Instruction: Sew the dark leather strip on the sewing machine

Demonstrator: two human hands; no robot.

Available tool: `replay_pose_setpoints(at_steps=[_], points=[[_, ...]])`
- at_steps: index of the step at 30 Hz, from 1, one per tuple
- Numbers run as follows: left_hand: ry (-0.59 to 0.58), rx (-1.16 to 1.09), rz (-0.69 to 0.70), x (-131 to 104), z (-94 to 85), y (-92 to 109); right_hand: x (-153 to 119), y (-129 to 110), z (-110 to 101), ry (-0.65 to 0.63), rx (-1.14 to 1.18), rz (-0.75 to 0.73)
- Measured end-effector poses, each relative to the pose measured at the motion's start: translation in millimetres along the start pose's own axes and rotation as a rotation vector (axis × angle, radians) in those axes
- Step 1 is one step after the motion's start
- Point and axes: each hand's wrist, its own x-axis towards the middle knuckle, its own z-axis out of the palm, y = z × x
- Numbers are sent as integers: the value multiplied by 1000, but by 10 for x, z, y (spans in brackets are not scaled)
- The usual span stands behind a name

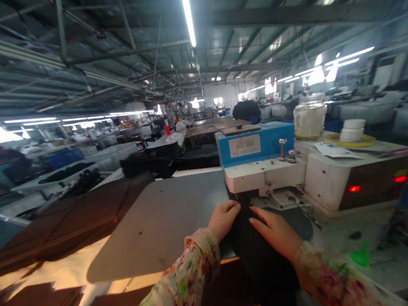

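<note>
A long dark strip of fabric [257,247] runs from under the head of a machine [264,175] down toward my body. At the strip's left edge, my left hand [225,219] has its thumb and fingers closed on it, close in front of the machine head. My right hand [278,233] rests on the right side of the strip, its fingers stretched out and apart. Beneath the strip and to its left is a smooth grey work plate [168,224]. The strip's far end is hidden under the head.
Brown panels [72,217] lie at the left, with stacked black pieces [152,161] behind the plate. On the right stands a control box [362,176] with red digits. A glass jar [310,117] and a white bottle [352,129] stand behind it. A small green object [361,255] lies below the box.
</note>
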Motion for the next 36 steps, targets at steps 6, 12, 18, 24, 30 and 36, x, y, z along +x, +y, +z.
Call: replay_pose_setpoints(at_steps=[6,12,18,24,30,36], points=[[6,-41,1,0,1,-13,26,-11,-21,-44,72,46],[17,-51,12,17,14,-20,31,-16,-37,-55,115,74],[10,-56,9,22,5,-19,35,-15,-34,-49,159,73],[-4,-107,-24,42,4,-26,22,-3,-29,-44,138,82],[-29,-183,-54,38,-1,-34,15,6,-26,-61,168,96],[-52,-309,-102,21,-9,-35,-25,-14,-30,-40,68,7]])
